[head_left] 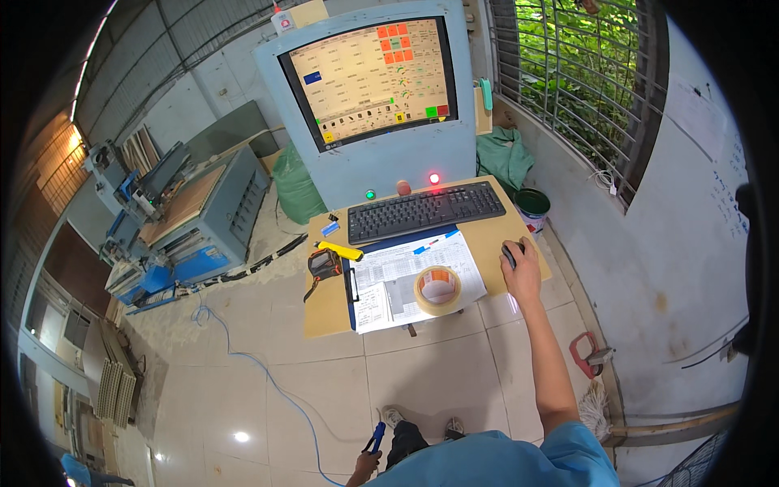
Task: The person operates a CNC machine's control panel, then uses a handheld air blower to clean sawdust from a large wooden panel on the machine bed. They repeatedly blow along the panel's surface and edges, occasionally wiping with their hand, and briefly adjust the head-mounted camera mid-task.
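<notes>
On the desk (324,312), beside the clipboard (352,287), the mouse (508,256) is covered by the curled fingers of the right hand (524,268); a blue tool (376,438) is gripped in the left hand (366,464), fingers closed, beside the leg (406,441).

mouse (509,256) partly under right hand (523,266), left forearm (356,479) cropped

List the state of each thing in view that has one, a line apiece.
Screen, on
Red light, lit
Green light, lit
Keyboard, lying flat, untouched
Mouse, under the right hand
Left hand, closed on a blue tool
Tape roll, lying flat on papers
Clipboard, papers on top
</notes>
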### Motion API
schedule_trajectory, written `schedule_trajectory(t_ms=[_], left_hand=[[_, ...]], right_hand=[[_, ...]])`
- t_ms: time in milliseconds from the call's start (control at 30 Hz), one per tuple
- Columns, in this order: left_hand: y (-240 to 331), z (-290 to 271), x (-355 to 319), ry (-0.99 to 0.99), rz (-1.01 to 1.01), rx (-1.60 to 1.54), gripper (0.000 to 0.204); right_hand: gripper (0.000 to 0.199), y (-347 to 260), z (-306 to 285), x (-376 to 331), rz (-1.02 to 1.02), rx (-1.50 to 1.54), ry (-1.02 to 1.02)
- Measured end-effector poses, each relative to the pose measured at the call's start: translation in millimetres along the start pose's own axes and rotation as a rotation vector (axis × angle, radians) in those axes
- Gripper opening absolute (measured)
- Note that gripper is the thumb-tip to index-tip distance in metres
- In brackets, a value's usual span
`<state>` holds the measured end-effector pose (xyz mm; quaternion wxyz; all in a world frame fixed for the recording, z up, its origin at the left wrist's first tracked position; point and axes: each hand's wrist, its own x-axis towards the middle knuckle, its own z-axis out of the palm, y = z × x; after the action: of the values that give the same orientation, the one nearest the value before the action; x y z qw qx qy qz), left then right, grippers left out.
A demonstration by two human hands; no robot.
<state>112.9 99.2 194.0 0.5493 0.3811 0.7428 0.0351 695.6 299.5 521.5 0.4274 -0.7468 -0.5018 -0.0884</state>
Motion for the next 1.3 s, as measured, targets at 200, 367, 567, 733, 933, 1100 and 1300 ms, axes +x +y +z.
schedule_trajectory(t_ms=[200,367,567,733,933,1100,1300], left_hand=[[-7,2,-4,-0.001,-0.014,-0.001,0.041],[-9,2,-3,0.001,-0.058,0.021,0.041],[-10,2,-2,-0.003,-0.015,0.017,0.04],[-12,3,-2,-0.012,-0.005,-0.005,0.041],[-16,2,-2,-0.01,0.005,0.008,0.041],[-20,-3,-1,-0.032,-0.054,0.02,0.04],[-28,-5,-5,0.069,-0.023,0.12,0.051]], right_hand=[[0.04,1,1,0,-0.019,-0.012,0.014],[0.04,1,2,-1,-0.018,-0.015,0.015],[0.039,3,3,0,-0.017,-0.008,0.005],[0.039,4,4,0,-0.032,-0.011,0.007],[0.041,0,1,-1,-0.022,-0.024,0.004],[0.046,8,7,-2,-0.042,-0.022,0.017],[0.058,-11,-4,3,-0.003,0.022,0.093]])
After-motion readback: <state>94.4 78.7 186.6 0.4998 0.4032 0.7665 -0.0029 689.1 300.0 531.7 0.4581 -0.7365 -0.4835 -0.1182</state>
